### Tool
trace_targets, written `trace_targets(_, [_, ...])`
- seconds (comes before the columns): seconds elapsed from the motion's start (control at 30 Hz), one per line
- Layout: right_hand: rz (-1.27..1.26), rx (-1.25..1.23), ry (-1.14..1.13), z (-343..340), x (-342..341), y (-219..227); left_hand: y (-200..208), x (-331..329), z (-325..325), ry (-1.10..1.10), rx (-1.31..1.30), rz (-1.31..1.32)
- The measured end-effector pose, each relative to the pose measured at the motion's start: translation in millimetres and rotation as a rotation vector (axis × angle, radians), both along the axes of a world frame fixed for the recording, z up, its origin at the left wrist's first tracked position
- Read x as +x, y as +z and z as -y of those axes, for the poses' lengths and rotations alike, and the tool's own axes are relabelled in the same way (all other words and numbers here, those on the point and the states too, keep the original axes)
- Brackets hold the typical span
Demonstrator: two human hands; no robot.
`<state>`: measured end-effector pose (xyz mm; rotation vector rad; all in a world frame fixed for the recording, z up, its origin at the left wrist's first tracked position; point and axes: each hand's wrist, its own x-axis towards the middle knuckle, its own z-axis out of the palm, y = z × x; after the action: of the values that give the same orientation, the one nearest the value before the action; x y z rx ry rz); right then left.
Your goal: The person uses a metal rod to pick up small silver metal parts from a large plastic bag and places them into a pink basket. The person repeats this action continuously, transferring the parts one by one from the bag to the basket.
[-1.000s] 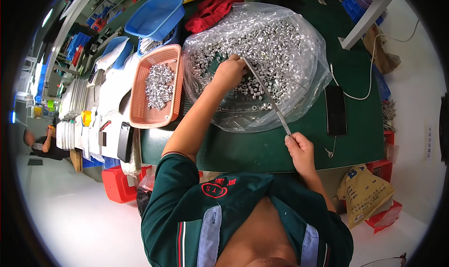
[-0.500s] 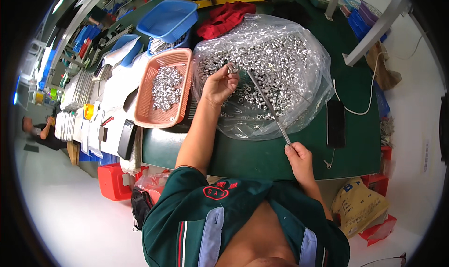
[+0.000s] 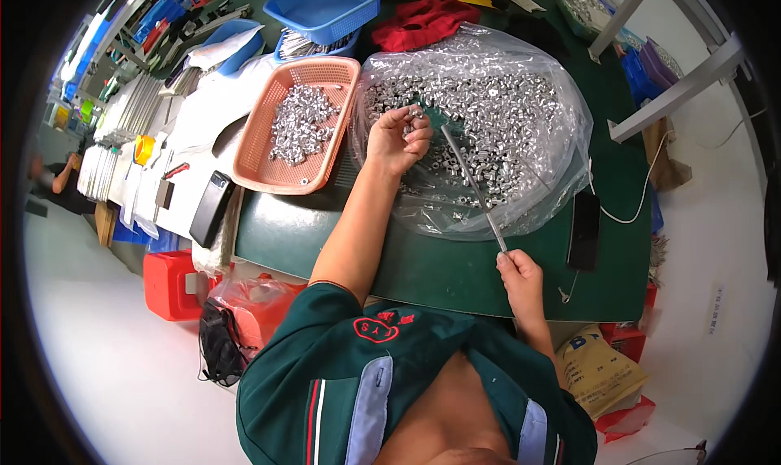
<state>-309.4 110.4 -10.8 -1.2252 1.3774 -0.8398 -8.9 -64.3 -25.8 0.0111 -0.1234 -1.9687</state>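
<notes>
Starting on the left, there's a yellow roll [image 3: 144, 149] by some white papers [image 3: 199, 107], then a black phone-looking thing [image 3: 211, 210] near the edge of the green desk [image 3: 268, 237]. Next up, a peach basket [image 3: 277, 174] with a loose heap of silver pieces [image 3: 301, 123] in it, blue basket [image 3: 325, 13] just behind. Left hand [image 3: 400, 144] is up over a clear plastic bag [image 3: 533, 213], fingers curled in on a few small metal bits [image 3: 413, 117] (too tiny to count, sorry). The bag's spread on the desk, loaded with similar silver stuff [image 3: 521, 107], and there's a red cloth [image 3: 427, 24] at its far edge. A thin metal rod [image 3: 474, 190] slants above the bag, top end just beside the left hand but apart from it. Right hand [image 3: 521, 278] is clamped around the rod's lower end. Past that, a black phone [image 3: 584, 233] lies flat on the desk, white cable [image 3: 648, 192] curving by it
</notes>
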Motion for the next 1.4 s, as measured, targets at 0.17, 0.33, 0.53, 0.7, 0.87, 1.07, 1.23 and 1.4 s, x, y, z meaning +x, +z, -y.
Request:
trace_targets(0.17, [0.009,0.026,0.037,3.7,12.4,4.3,4.5,-7.6,-4.8,0.038,-0.019,0.073])
trace_targets(0.33, [0.030,0.039,0.038,5.2,16.0,3.1,-0.4,-8.3,-4.0,0.038,-0.063,0.035])
trace_targets(0.53, [0.056,-0.003,0.031,2.3,19.3,2.0,2.1,-10.9,-5.4,0.034,-0.059,0.073])
trace_targets(0.7, [0.092,0.084,0.000,3.1,18.5,5.7,6.1,-15.8,-9.7,-0.004,-0.067,0.044])
trace_targets(0.87, [-0.016,0.013,0.023,3.9,14.8,0.4,5.7,-13.0,-12.4,0.094,-0.073,0.327])
trace_targets(1.07, [-0.025,0.007,0.011,0.2,17.8,7.8,6.2,-17.7,-12.5,0.097,-0.012,0.253])
trace_targets(1.23, [0.054,0.026,-0.009,-0.1,17.6,8.6,19.1,-16.5,-20.2,0.136,-0.058,0.317])
trace_targets(1.4, [0.004,-0.019,-0.013,-2.7,16.8,7.8,25.5,-19.9,-21.3,0.186,-0.045,0.483])
